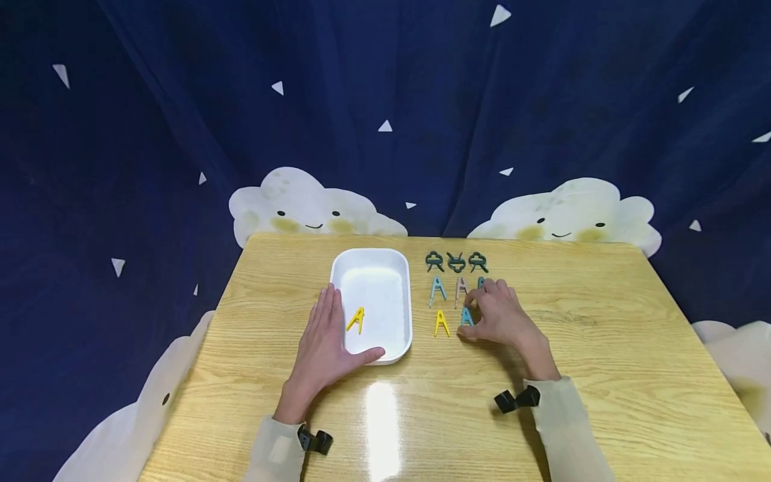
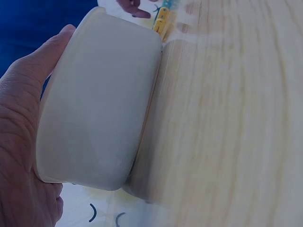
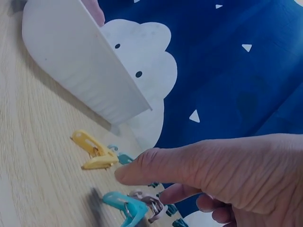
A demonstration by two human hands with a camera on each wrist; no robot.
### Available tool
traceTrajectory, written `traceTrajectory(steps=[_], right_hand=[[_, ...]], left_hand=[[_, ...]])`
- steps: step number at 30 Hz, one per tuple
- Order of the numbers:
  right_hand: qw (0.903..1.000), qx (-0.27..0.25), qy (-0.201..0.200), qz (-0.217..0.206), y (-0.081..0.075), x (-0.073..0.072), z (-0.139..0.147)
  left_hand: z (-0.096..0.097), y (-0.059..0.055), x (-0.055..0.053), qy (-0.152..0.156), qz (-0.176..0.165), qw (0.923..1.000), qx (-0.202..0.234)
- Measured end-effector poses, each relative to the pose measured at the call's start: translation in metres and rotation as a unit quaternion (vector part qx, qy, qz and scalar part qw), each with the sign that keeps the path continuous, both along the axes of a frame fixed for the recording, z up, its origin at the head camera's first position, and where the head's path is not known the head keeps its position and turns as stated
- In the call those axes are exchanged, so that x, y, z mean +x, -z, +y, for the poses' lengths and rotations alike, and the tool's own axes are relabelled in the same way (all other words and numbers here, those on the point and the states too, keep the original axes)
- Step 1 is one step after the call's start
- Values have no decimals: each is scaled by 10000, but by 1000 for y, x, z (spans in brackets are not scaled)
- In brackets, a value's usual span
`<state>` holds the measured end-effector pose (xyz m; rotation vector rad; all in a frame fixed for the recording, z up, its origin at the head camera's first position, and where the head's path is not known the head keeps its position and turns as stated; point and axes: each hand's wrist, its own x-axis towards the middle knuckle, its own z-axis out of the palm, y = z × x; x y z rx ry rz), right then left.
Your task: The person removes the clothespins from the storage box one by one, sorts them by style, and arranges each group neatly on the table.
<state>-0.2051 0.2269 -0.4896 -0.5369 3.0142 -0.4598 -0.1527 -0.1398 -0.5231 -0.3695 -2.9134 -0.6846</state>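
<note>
My left hand [image 1: 323,341] rests against a white plastic tray [image 1: 369,257], its straight fingers along the left rim and the thumb across the near rim. Inside the tray lies a yellow clothespin [image 1: 359,314]. My right hand [image 1: 497,313] hovers over a blue clothespin [image 1: 466,315], thumb and forefinger spread on either side of it. In the right wrist view the thumb stays apart from that blue pin [image 3: 124,202], and nothing is between the fingers. Left of it lies another yellow clothespin [image 1: 441,316]. Behind are a light blue pin [image 1: 438,284], a pinkish one [image 1: 461,284] and a teal one [image 1: 480,282], partly hidden by fingers.
Three dark green cloud-shaped clips [image 1: 456,263] form a row at the back of the wooden table [image 1: 602,348]. A dark blue curtain [image 1: 385,67] with clouds and white triangles hangs behind the table and down its sides.
</note>
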Motion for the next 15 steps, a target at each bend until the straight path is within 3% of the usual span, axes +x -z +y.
traceTrajectory(steps=[15], right_hand=[[9949, -436, -413, 806, -10, 5, -28]], left_hand=[[0, 0, 0, -16, -20, 10000, -7]])
